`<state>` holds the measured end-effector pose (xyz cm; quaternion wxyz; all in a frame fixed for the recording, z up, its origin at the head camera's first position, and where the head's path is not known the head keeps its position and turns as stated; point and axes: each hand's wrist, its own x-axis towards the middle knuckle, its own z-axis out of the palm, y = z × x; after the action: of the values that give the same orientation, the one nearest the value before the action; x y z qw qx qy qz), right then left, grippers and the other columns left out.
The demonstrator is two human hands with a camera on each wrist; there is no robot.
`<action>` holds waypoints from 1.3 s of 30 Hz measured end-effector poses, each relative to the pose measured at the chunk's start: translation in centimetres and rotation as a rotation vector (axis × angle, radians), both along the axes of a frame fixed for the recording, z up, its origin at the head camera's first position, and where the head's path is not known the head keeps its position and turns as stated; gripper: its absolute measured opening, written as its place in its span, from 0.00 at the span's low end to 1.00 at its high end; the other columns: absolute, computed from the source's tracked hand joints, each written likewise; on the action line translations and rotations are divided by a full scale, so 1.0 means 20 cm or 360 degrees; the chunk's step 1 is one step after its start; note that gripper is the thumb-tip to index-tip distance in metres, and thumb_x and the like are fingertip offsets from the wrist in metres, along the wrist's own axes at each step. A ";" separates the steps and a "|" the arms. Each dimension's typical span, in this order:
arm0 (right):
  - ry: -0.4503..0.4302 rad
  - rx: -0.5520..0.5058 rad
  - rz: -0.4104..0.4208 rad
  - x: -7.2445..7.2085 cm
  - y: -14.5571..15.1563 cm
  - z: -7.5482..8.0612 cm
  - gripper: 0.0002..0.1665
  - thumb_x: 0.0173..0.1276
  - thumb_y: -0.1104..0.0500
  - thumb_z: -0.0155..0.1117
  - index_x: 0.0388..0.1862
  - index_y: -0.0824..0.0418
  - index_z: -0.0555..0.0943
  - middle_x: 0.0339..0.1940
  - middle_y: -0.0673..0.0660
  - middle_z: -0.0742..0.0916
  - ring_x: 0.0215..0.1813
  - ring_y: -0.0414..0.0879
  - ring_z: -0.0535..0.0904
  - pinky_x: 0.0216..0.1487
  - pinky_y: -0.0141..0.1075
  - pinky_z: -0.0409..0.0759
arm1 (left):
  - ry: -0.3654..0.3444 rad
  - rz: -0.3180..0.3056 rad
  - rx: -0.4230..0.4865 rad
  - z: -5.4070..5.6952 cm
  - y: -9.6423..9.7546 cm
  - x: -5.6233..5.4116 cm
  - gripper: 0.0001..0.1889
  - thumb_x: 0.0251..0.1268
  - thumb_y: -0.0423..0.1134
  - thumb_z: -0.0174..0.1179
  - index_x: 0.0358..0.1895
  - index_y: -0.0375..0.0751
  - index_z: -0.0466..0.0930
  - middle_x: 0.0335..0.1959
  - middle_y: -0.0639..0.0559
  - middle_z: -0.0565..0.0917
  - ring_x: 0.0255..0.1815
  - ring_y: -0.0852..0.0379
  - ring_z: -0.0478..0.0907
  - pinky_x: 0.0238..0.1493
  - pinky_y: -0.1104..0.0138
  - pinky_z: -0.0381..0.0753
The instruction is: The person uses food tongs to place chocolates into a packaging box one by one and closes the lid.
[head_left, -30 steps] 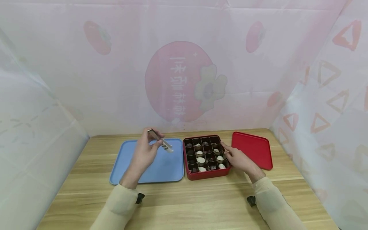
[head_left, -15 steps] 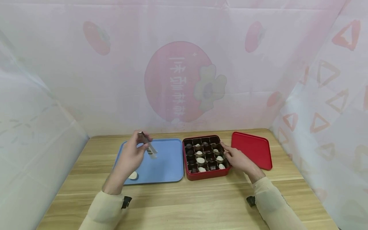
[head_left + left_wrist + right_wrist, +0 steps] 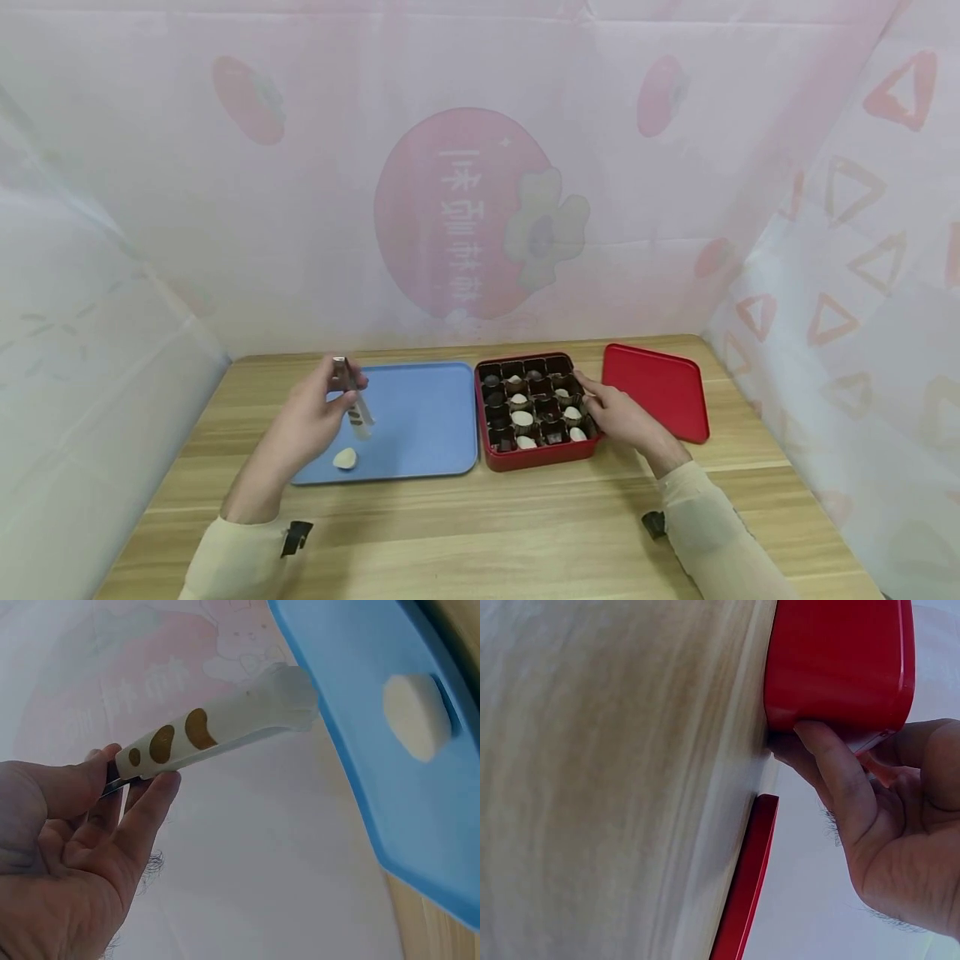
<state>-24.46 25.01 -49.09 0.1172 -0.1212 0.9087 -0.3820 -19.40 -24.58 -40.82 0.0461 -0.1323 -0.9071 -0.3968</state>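
My left hand (image 3: 311, 417) pinches a small pair of tongs (image 3: 358, 412) over the left part of the blue tray (image 3: 427, 425). In the left wrist view the tongs (image 3: 210, 724) have pale arms with brown bean-shaped marks, and nothing shows between their tips. A white chocolate (image 3: 345, 458) lies on the tray near its front left corner, apart from the tips. My right hand (image 3: 622, 417) holds the right side of a red box (image 3: 540, 457) of dark and white chocolates in a divided insert. In the right wrist view its fingers (image 3: 840, 772) touch the outer wall of the box.
The red lid (image 3: 660, 392) lies on the wooden table (image 3: 480, 533) at the right, beyond my right hand. The box stands close against the tray's right edge. Printed cloth walls (image 3: 315, 208) enclose the back and both sides.
My left hand has moved left and toward me with the tongs, from the tray's middle to its left part. The white chocolate on the tray has come into view. My right hand stays put.
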 end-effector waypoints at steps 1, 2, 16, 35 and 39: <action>0.0000 0.0000 0.0000 0.00 0.00 0.00 0.38 0.96 0.60 0.52 0.99 0.60 0.59 0.33 0.52 0.76 0.21 0.38 0.61 0.24 0.31 0.67 | -0.0006 0.0001 -0.0021 0.00 -0.01 0.00 0.13 0.92 0.25 0.58 0.69 0.35 0.74 0.64 0.38 0.89 0.75 0.31 0.87 0.79 0.34 0.89; 0.0000 0.0001 0.0000 0.00 0.00 0.00 0.38 0.96 0.60 0.52 0.99 0.60 0.59 0.33 0.52 0.76 0.21 0.38 0.61 0.24 0.31 0.67 | -0.0012 0.0001 -0.0040 0.00 -0.02 0.01 0.13 0.92 0.25 0.58 0.69 0.36 0.75 0.64 0.38 0.89 0.74 0.32 0.87 0.78 0.35 0.89; -0.0006 0.0015 -0.0008 0.00 0.00 0.01 0.38 0.96 0.61 0.51 0.99 0.60 0.58 0.25 0.47 0.72 0.22 0.39 0.61 0.25 0.31 0.66 | -0.0021 0.0006 -0.0143 -0.05 -0.12 0.05 0.13 0.91 0.26 0.59 0.69 0.34 0.76 0.62 0.39 0.90 0.70 0.33 0.90 0.73 0.36 0.91; -0.0002 0.0025 -0.0004 0.00 0.00 0.01 0.38 0.96 0.62 0.51 0.99 0.60 0.58 0.21 0.45 0.70 0.22 0.40 0.61 0.25 0.30 0.66 | -0.0039 -0.0068 -0.0158 -0.11 -0.13 0.05 0.11 0.88 0.22 0.60 0.62 0.36 0.77 0.55 0.42 0.92 0.64 0.35 0.92 0.63 0.47 0.95; -0.0003 0.0028 -0.0005 -0.01 0.00 0.00 0.38 0.97 0.61 0.51 0.99 0.59 0.58 0.22 0.46 0.71 0.22 0.39 0.61 0.25 0.31 0.66 | -0.0028 -0.0031 -0.0137 -0.12 -0.11 0.04 0.11 0.87 0.21 0.61 0.59 0.37 0.78 0.54 0.42 0.93 0.64 0.36 0.93 0.63 0.48 0.96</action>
<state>-24.61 25.03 -49.10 0.1184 -0.1184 0.9121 -0.3741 -18.57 -26.85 -43.29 0.0284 -0.1394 -0.9224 -0.3590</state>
